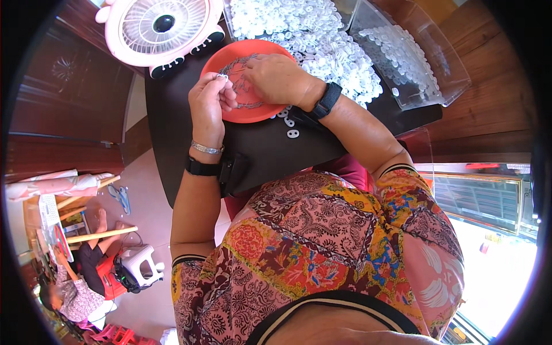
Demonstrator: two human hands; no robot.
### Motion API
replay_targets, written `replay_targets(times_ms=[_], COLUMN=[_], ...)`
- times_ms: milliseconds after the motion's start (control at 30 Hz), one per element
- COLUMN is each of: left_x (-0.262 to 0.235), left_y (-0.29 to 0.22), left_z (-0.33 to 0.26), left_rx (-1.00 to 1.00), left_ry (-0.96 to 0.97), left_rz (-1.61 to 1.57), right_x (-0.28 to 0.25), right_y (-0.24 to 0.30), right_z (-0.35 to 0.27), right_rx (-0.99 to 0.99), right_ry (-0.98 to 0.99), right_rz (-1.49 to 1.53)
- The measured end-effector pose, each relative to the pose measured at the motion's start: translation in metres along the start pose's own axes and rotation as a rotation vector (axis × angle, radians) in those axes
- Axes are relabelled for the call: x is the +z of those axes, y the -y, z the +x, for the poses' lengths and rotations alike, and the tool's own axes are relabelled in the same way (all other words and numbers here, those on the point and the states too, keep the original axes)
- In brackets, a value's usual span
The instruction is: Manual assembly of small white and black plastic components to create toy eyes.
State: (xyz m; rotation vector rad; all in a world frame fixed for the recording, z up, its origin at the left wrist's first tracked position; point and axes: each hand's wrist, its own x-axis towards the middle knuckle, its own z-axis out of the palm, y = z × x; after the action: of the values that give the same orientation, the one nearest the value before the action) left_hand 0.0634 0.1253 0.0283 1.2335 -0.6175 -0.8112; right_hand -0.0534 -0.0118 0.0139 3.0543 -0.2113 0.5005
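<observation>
My left hand is over the left rim of a round orange-red plastic bowl. Its thumb and forefinger pinch a small white plastic piece. Inside the bowl lie many thin grey metal pieces, too small to tell their exact kind. My right hand reaches into the bowl from the right, fingers curled down among these metal pieces. What its fingertips hold, if anything, is hidden. Several loose white oval pieces with two holes lie on the dark table beside the bowl.
A large heap of white two-hole pieces covers the table behind the bowl. A clear plastic bin with more of them stands at the right. A pink fan stands at the back left. Another person sits at the far lower left.
</observation>
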Motion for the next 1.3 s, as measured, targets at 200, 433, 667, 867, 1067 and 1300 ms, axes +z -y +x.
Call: replay_targets(times_ms=[200,433,667,867,1067,1300], left_x=[0.001,0.0,0.0,0.005,0.003,-0.001], left_y=[-0.002,-0.001,0.004,0.002,-0.002,-0.003], left_z=[-0.001,-0.002,0.001,-0.004,-0.004,-0.001], left_rx=[-0.001,0.003,0.026,0.155,0.065,-0.038], left_ry=[0.002,0.027,0.082,0.248,0.317,0.149], left_rz=[-0.007,-0.015,0.179,0.247,0.287,-0.04], right_x=[-0.02,-0.017,-0.022,-0.027,-0.03,-0.019], right_y=[0.001,0.0,-0.007,-0.007,-0.006,-0.005], right_z=[0.001,0.002,0.003,0.0,0.001,0.003], right_rx=[0.168,0.297,0.25,0.241,0.254,0.197], right_ry=[-0.038,-0.089,-0.027,0.099,0.241,-0.033], right_rz=[0.444,0.832,1.377,1.37,1.359,1.19])
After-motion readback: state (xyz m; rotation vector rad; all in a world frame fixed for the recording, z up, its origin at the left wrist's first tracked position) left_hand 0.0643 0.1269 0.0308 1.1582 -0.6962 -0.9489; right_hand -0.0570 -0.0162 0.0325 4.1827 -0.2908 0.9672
